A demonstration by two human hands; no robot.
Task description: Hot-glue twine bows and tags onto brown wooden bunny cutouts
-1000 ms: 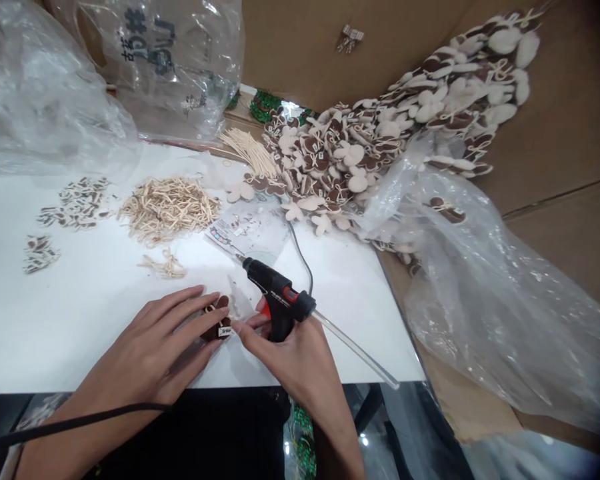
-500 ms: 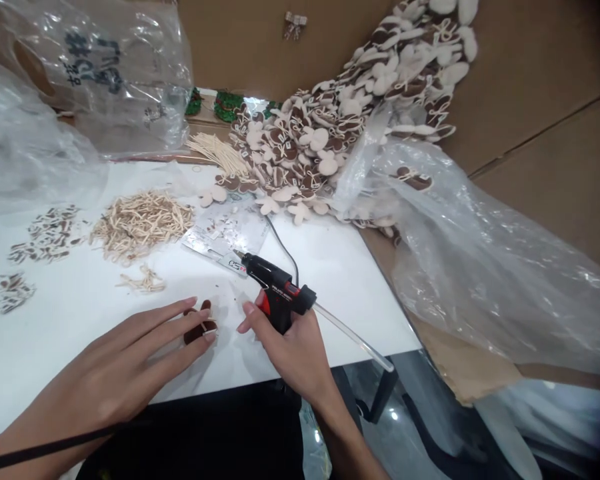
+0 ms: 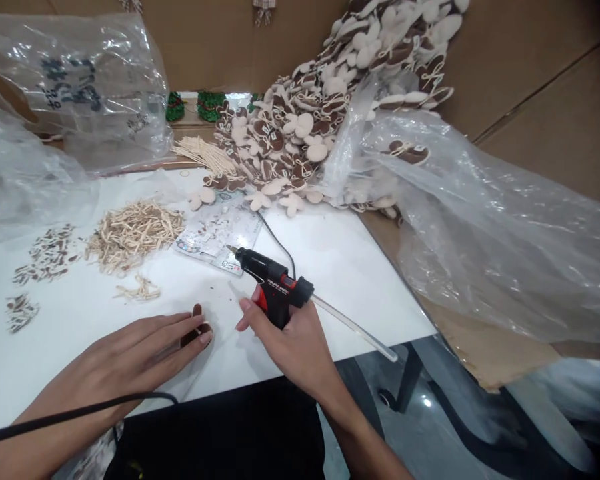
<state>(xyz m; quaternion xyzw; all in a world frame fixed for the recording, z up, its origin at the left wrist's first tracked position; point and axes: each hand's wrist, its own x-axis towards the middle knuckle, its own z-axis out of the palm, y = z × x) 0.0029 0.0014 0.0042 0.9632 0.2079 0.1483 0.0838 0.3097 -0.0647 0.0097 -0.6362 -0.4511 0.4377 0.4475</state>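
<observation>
My right hand (image 3: 290,340) grips a black hot glue gun (image 3: 267,270) with red parts. Its metal nozzle points to the upper left, over a printed plastic bag, and a clear glue stick (image 3: 355,325) sticks out of its rear. My left hand (image 3: 125,353) rests on the table, its fingertips closed over a small brown ornament piece (image 3: 197,329) with pale edging. Most of that piece is hidden under the fingers. Beyond the hands lies a heap of brown and cream ornaments (image 3: 300,125) with string bows and small tags.
Cut cream cord pieces (image 3: 135,230) lie in a pile, with small brown-and-white bits (image 3: 47,253) to their left. Straight cream sticks or cords (image 3: 205,153) sit farther back. Clear plastic bags (image 3: 480,200) lie right and left. A black cable (image 3: 280,240) runs behind the gun.
The camera view has shifted slightly. My left fingers have drawn closer together over the brown piece, covering more of it. My right hand keeps the same grip on the glue gun.
</observation>
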